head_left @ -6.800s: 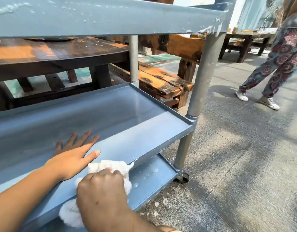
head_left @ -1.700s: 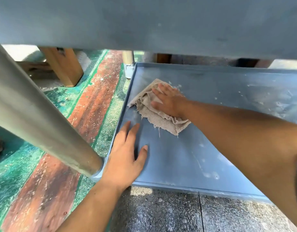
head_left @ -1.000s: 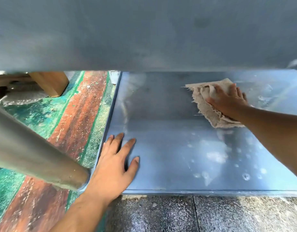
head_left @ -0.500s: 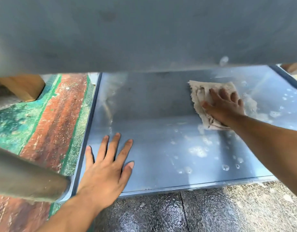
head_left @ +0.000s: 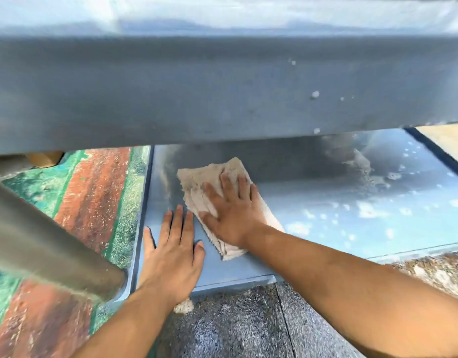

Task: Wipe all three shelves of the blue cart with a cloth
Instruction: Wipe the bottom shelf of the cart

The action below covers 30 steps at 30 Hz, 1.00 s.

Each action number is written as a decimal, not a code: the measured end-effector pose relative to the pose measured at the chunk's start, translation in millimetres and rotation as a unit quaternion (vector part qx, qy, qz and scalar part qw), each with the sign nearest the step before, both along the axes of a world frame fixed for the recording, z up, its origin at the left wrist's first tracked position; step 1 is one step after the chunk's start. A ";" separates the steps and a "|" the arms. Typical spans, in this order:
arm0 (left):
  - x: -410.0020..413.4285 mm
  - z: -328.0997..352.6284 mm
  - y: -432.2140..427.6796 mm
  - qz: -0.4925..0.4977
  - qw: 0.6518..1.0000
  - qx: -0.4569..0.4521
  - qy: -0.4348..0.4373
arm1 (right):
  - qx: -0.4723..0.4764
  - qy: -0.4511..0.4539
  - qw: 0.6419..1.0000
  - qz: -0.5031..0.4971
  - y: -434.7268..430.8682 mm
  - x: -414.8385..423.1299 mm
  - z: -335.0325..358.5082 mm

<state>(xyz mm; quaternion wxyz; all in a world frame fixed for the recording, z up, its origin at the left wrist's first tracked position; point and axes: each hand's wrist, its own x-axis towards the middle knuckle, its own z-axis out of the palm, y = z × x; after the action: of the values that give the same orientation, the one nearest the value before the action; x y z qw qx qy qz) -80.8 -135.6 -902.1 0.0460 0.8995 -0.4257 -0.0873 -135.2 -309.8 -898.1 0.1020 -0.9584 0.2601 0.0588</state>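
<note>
Lengthwise, cloth (head_left: 196,192) pointing far-left

No readable text, labels or numbers anywhere.

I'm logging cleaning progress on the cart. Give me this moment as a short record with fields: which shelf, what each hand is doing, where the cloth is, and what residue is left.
shelf: bottom shelf of the blue cart, seen under the shelf above
right hand: flat, palm down, pressing the cloth
left hand: flat on the shelf near its left front corner, holding nothing
cloth: beige, frayed, on the left part of the shelf
residue: white spots and smears on the right part
ground: grey paving in front
</note>
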 end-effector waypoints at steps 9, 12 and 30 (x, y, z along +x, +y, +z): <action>-7.7 3.2 4.5 -0.005 1.000 -0.006 0.005 | 0.014 0.028 0.997 0.072 10.8 -97.6 6.9; -5.8 4.4 4.6 0.001 1.000 -0.003 0.014 | 0.009 0.027 0.996 0.086 -20.3 -126.1 9.9; -7.5 -0.5 -8.4 0.058 0.996 0.038 -0.055 | -0.052 0.060 0.997 0.004 -212.7 -282.3 18.0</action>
<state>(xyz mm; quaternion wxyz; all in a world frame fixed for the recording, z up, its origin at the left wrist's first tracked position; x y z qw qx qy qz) -88.3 -144.0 -902.5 -0.0062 0.9273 -0.3708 -0.0509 -417.5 -522.5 -880.1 0.0361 -0.9582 0.2646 0.1029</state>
